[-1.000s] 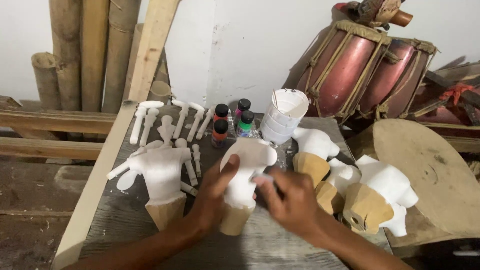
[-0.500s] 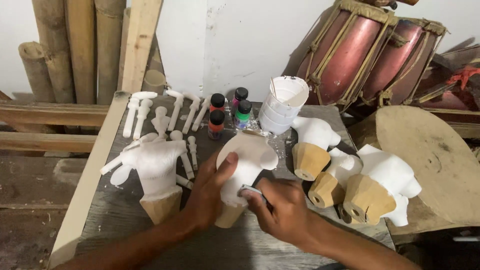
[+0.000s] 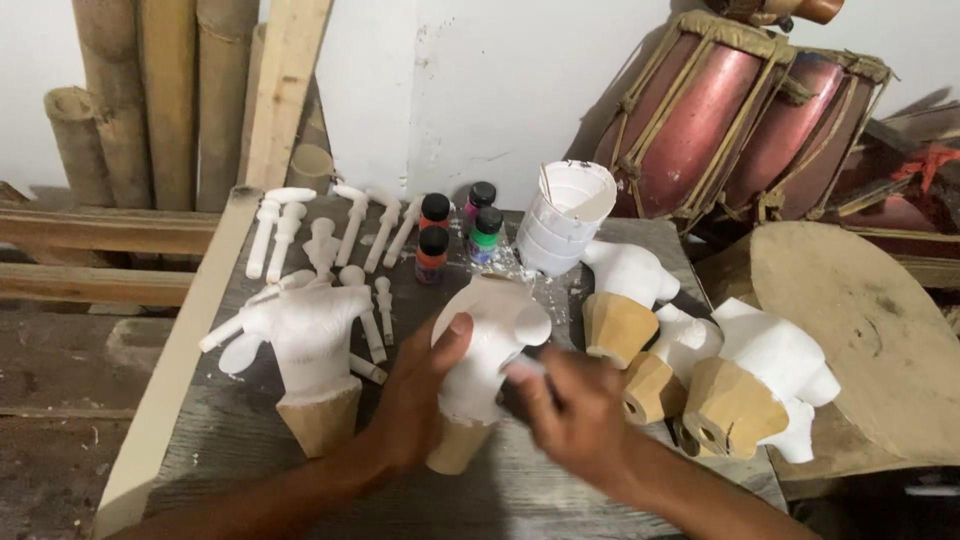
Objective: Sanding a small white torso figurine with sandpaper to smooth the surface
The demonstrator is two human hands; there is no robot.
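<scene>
white torso (image 3: 490, 350), left hand (image 3: 415, 405) gripping

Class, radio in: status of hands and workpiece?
Left hand grips white torso figure. Right hand blurred against its side. Other torsos close right.

Soft, even daylight fills the frame, brightest on the white plastered wall (image 3: 480, 90) at upper centre. The white-painted wooden torso figures (image 3: 310, 335) are near overexposed, their surface detail washed out. Shadows are faint and diffuse, deepest at the lower corners. The right hand (image 3: 575, 415) at lower centre is smeared with motion blur; the left hand (image 3: 420, 405) is sharper. Straight bamboo poles (image 3: 170, 100) at upper left lean slightly from wide-angle distortion.
</scene>
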